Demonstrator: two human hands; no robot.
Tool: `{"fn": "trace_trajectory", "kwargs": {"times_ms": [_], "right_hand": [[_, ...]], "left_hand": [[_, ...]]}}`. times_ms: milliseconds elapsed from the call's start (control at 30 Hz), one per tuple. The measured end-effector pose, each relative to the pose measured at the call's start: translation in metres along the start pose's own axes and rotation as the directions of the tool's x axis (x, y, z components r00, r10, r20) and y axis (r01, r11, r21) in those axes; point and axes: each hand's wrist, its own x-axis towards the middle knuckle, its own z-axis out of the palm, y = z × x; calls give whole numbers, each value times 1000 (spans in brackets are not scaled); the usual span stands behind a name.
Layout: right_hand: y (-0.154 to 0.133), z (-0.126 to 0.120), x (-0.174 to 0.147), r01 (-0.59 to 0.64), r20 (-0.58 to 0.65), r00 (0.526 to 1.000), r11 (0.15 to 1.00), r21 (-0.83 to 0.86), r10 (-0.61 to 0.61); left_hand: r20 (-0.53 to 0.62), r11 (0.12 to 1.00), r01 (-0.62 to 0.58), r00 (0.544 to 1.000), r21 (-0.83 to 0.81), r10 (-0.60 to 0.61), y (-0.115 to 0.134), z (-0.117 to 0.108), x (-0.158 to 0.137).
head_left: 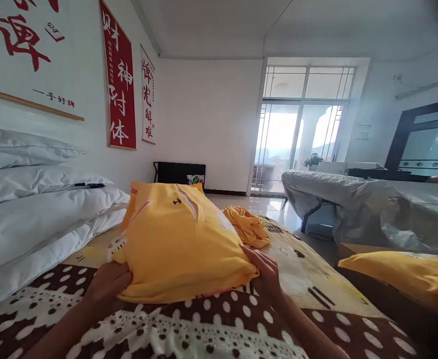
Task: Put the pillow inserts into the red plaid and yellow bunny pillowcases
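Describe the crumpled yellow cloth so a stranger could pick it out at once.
Start at the bed with the brown dotted blanket. Beyond the big yellow pillow gripped by the left hand and right hand lies the crumpled cloth. Unlike the smooth, stuffed pillows, it is a small wrinkled heap.

Matt yellow cloth pillow [177,244] on seemingly fleecy spotted blanket [219,324]; glossy tiled floor [267,204] beyond.

The red wall banner [118,80] reads 财神附体, and the white scroll [28,60] carries 一手好牌
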Motion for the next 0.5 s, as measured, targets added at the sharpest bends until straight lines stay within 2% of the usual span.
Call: {"fn": "trace_trajectory", "kwargs": {"times_ms": [33,67,100,133,200,267,300,333,367,400,433,467,500], "right_hand": [[6,11,-19,156,95,984,987,-48,-151],[9,20,-33,286,192,945,954,-86,-266],[10,28,-44,376,278,901,920,-112,-334],[9,32,-52,414,344,870,902,-122,-353],[8,32,-64,371,406,863,923,-104,-301],[11,19,-71,253,438,872,967,-24,-217],[15,10,-74,178,452,875,984,34,-174],[21,1,-77,84,469,875,991,102,-122],[28,-7,-80,-30,498,865,983,181,-65],[35,-14,-82,-172,529,848,950,261,8],[43,-18,-84,-335,552,826,883,328,109],[50,-20,-85,-504,567,789,778,375,237],[56,-19,-86,-646,574,730,648,403,370]], "left_hand": [[63,999,-20,998,45,17,-9,11,-30],[195,981,-91,979,170,57,-17,20,-56],[308,954,-117,951,275,28,-23,26,-78],[379,929,-124,925,349,-18,-26,29,-95],[448,908,-79,885,412,-126,-25,24,-118],[458,938,61,861,342,-223,-19,8,-130],[466,947,169,838,274,-284,-16,-1,-134],[479,934,302,802,190,-356,-14,-11,-136],[501,886,453,748,95,-436,-15,-20,-137],[536,794,608,675,-14,-507,-17,-26,-137],[582,667,735,598,-124,-551,-21,-30,-136],[632,535,816,535,-216,-561,-25,-30,-135],[671,422,860,494,-287,-552,-30,-27,-133]]}}
